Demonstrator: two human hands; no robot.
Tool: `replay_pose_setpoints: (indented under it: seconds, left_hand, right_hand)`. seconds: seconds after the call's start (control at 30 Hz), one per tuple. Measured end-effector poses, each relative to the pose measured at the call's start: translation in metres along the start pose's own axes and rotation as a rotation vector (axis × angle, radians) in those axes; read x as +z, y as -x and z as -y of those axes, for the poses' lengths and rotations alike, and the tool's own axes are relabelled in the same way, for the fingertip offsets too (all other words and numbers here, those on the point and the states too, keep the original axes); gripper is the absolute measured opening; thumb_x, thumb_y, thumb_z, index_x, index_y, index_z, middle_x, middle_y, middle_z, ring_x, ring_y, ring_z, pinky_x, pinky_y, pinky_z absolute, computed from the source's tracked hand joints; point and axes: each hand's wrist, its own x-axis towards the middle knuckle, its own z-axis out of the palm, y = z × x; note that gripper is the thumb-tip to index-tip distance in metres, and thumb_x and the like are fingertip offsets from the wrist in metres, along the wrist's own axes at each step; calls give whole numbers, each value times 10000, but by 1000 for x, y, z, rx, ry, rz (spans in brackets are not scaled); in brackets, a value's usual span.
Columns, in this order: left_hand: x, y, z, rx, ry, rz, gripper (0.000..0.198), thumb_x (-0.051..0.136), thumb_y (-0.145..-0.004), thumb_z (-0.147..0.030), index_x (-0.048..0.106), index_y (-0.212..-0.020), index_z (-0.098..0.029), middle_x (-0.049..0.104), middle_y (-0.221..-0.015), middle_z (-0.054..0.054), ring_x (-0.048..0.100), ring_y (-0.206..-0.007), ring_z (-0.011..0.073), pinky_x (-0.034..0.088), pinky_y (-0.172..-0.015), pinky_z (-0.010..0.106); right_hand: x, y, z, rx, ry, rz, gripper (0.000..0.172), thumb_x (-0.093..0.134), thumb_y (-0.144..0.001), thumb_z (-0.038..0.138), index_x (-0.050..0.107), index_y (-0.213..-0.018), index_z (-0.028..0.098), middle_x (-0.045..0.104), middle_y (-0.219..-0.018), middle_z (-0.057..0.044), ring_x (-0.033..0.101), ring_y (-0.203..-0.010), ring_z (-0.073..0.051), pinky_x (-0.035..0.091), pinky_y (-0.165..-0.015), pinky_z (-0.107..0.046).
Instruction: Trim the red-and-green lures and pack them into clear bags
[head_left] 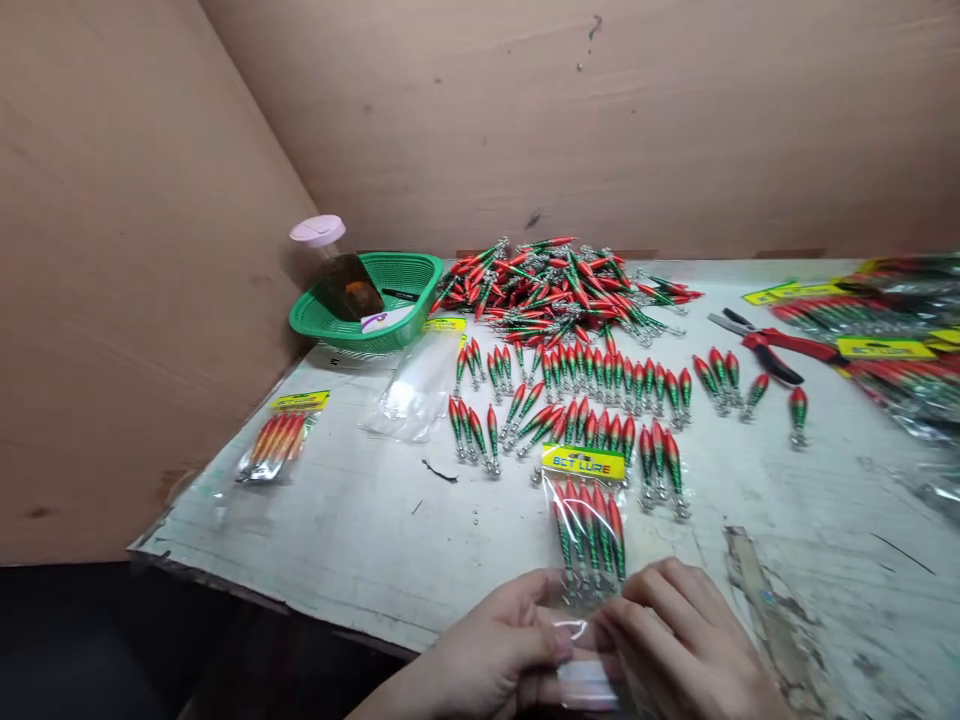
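Two hands meet at the near edge of the bench (360,540), both pinched on the open end of one clear packet of lures (589,540). The left hand (495,655) holds the plastic between thumb and fingertips from the left; the right hand (690,645) does the same from the right, so each grip is narrow and closed on the film. The packet lies flat, its yellow header card at the far end and its mouth at the near end, with several red-and-green squid-jig lures side by side inside, hooks toward the hands.

As I judge it, the mouth is being closed. It would go best with the film pulled taut and level between the two grips, the lures kept pushed toward the header so no hook snags the seam, and the pinch run evenly from one side to the other.

Just beyond the packet, rows of loose lures (592,390) lie in small groups, and a heaped pile of lures (562,285) sits farther back. Left of these lie an empty clear bag (412,395), a filled packet (277,440) and a green basket (375,300). Red-handled pliers (765,345) lie to the right, near a stack of finished packets (892,350).
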Motion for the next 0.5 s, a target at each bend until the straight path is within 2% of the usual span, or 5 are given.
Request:
replay_pose_setpoints:
  seconds: [0.07, 0.13, 0.27, 0.4, 0.5]
  left_hand:
    - [1, 3, 2, 10, 5, -32, 410, 663, -761, -166, 594, -1165, -155, 688, -948, 99, 649, -819, 148, 482, -794, 285]
    - [4, 4, 1, 21, 14, -48, 367, 614, -789, -149, 609, -1156, -142, 688, -941, 105, 638, -782, 130, 482, -772, 272]
    - [10, 5, -1, 33, 22, -71, 317, 567, -807, -123, 641, -1114, -137, 682, -807, 69, 611, -679, 93, 464, -699, 226]
    - [11, 6, -1, 33, 12, -69, 305, 574, -800, -129, 642, -1098, -135, 654, -772, 45, 613, -710, 105, 454, -722, 240]
    - [12, 7, 0, 26, -4, -92, 322, 589, -787, -138, 622, -1107, -124, 635, -763, 34, 593, -691, 94, 445, -702, 232]
  right_hand:
    - [0, -4, 9, 16, -67, 16, 101, 513, -889, 136, 607, -883, 173, 564, -730, -50, 497, -690, -168, 412, -602, -282]
    - [5, -6, 18, 34, -137, 20, 103, 510, -892, 135, 603, -922, 167, 568, -740, -47, 513, -692, -159, 427, -600, -263]
    - [19, -4, 30, 85, -167, -43, 172, 423, -929, 169, 579, -857, 180, 544, -702, -36, 515, -644, -156, 429, -538, -247]
    - [22, -3, 32, 144, -190, 104, 138, 444, -901, 140, 529, -805, 192, 545, -738, -34, 545, -674, -157, 460, -553, -240]
    - [19, -5, 32, 113, -138, 84, 159, 429, -897, 139, 484, -760, 198, 544, -743, -39, 534, -663, -164, 454, -541, -248]
